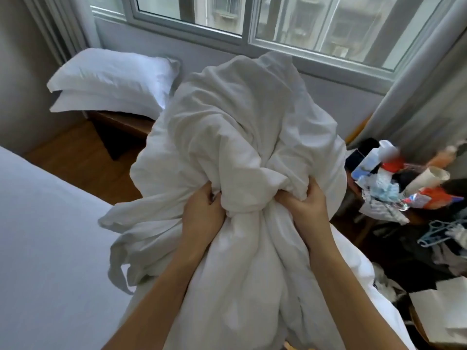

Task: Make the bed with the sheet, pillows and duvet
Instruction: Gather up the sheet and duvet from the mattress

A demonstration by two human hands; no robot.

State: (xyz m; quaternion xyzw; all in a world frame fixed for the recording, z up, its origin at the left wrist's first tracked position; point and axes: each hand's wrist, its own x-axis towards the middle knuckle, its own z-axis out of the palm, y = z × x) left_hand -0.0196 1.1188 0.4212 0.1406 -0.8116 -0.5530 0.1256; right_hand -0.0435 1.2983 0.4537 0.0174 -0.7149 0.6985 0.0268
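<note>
Now both hands bunch duvet [237,137] held up in front of chest: left hand [202,213] and right hand [307,205], fingers curled tight into white folds. Risk: loose tail of fabric hanging at left may drag on wood floor [75,152] or snag underfoot. Risk: swing to right could sweep bottles and clutter off crowded surface [364,231] just beside bundle. Open room lies left, over bed [38,236] with sheet on. Pillows [111,82] stacked on low stand by window, well apart from bed.
</note>
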